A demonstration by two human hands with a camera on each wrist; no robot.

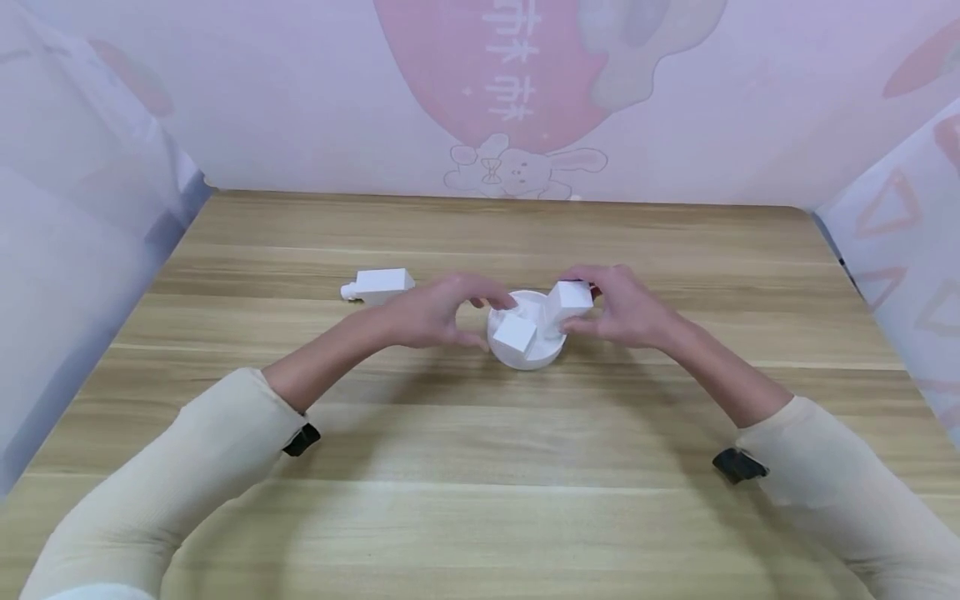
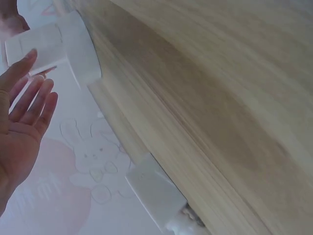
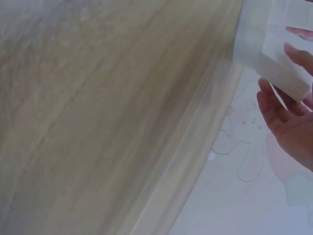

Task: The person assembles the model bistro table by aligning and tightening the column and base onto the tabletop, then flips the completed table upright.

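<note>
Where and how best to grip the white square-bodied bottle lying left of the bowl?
Best bet: pinch the middle of the white square-bodied bottle across its long sides, coming from above. It lies flat, and the boxy body offers broad faces; the narrower neck end points left and looks a poorer hold. The left hand overlaps its near edge in the head view.

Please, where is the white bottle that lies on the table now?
In the head view, the white bottle lies left of the white bowl, close to the left hand, its neck pointing left.
</note>
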